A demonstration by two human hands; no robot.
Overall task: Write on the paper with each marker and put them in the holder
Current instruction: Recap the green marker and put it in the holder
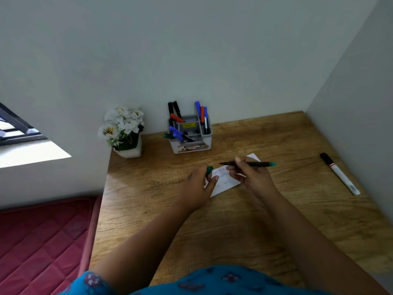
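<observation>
A small white paper [227,184] with handwriting lies on the wooden desk [212,220]. My right hand [253,175] holds a thin black marker with a green end [251,164] level above the paper, its tip pointing left. My left hand [200,184] rests at the paper's left edge and grips the green cap [209,170]. The grey holder [191,135] stands at the back by the wall with several black, red, blue and green markers in it. A white marker with a black cap [340,173] lies on the desk at the right.
A white pot of white flowers [124,130] stands left of the holder at the desk's back corner. Walls close the desk at the back and right. A red mattress [42,241] lies below the desk's left edge.
</observation>
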